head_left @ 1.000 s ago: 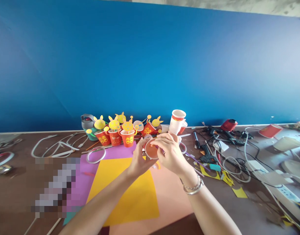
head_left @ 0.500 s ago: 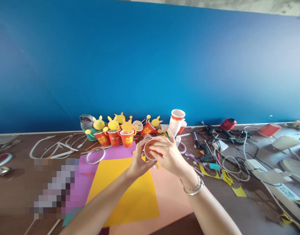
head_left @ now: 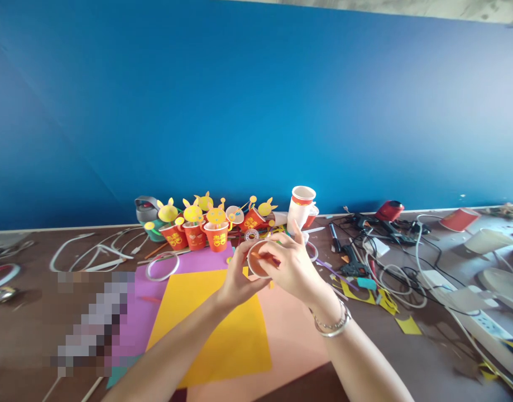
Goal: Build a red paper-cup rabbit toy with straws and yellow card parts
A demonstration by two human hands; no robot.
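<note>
Left hand [head_left: 240, 274] holds paper cup [head_left: 255, 268]; red cups [head_left: 216, 240] apparently read "囍".

The head camera looks down (and forward) over the tabletop [head_left: 22, 335], facing a blue wall [head_left: 256, 111].
</note>
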